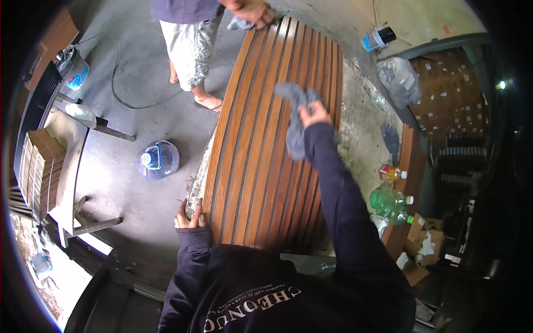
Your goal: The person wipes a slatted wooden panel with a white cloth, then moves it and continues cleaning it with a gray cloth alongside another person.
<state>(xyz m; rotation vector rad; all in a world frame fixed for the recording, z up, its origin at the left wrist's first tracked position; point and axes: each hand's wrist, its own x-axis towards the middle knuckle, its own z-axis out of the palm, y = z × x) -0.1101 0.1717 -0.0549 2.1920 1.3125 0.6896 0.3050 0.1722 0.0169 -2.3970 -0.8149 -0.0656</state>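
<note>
R hand (pixel 315 115) w/ cloth (pixel 295 135) over slatted panel (pixel 257 161); L hand (pixel 192 220) nr edge.

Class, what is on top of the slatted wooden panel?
The right hand holds a grey cloth on the slatted panel; a co-worker's hand holds another cloth at its far end. What they cover is hidden.

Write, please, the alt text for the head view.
A person's right hand holds a grey cloth on a slatted brown wooden panel; the left hand is at its near left corner. At the far end, a co-worker's hand has another grey cloth. A bluish bottle is on the floor.
</note>
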